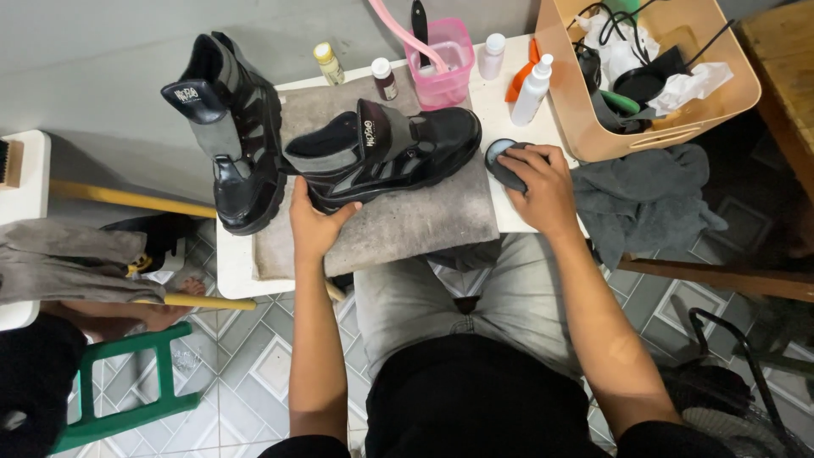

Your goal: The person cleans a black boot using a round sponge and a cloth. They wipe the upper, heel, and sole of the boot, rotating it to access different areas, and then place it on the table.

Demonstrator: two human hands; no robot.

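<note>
Head view — left hand (315,222) on black shoe (386,153), right hand (536,182) on round tin (500,157)

Right hand (534,182) hides most of the dark tin (500,155).

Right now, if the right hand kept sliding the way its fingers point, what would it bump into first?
The right hand points up-left over a dark round tin. Beyond that, probably the toe of the black shoe, though depth is unclear.
</note>
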